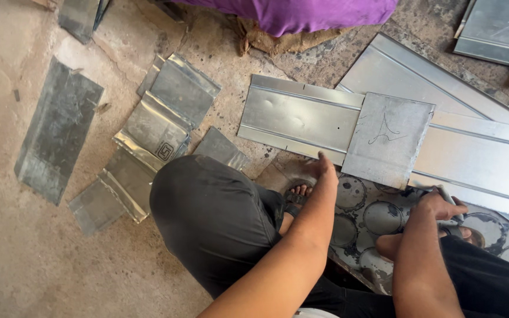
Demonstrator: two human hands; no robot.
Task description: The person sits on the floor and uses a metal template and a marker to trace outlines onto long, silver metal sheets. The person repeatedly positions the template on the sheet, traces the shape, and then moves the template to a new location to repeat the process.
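Note:
I squat on a concrete floor with my knees in dark trousers. My left hand [324, 169] reaches forward, its fingers touching the near edge of a ribbed metal sheet [293, 118]. A flat square metal piece [391, 138] with a scratched mark lies on top of that sheet's right end. My right hand [438, 207] is closed around a small grey metal object [450, 203] that I cannot identify. Under my feet lies a dark sheet with round cut-outs [365, 215].
Several bent metal offcuts [160, 129] lie to the left, and a dull flat plate [57, 129] further left. Long ribbed sheets [478, 153] stretch to the right. A person in purple cloth [307, 15] sits at the top edge.

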